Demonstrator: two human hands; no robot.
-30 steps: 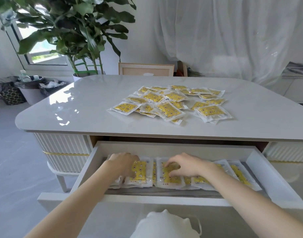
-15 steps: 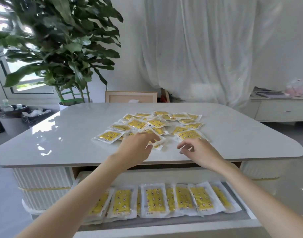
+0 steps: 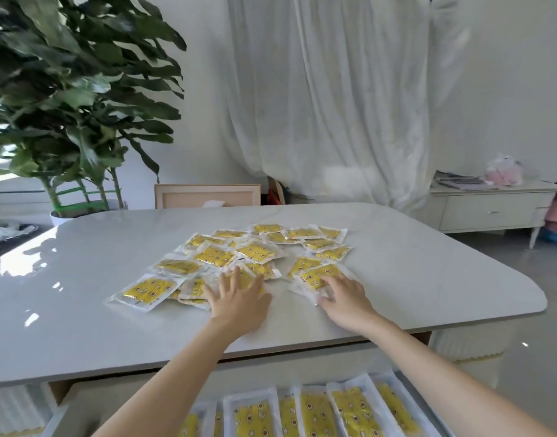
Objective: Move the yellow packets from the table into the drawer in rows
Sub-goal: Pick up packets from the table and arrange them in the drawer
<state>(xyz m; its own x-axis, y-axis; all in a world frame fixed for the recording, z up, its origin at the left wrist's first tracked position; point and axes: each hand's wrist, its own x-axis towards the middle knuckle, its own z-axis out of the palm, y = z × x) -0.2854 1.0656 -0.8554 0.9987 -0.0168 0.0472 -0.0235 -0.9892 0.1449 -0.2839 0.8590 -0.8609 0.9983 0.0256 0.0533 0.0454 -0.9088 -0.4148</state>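
At the bottom edge, a row of yellow packets point(image 3: 302, 416) is seen lying in the open drawer point(image 3: 78, 405). Mid-frame, the left hand point(image 3: 239, 299) is laid flat, fingers spread, on the packet pile point(image 3: 255, 251) on the table point(image 3: 113, 335). The right hand point(image 3: 345, 296) is pressed, fingers straight, on the nearest packet point(image 3: 318, 274). A plant point(image 3: 75, 105) fills the upper left.

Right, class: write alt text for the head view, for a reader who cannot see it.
A person's left hand and right hand rest on loose yellow packets on a white table; below, an open drawer holds a row of packets.
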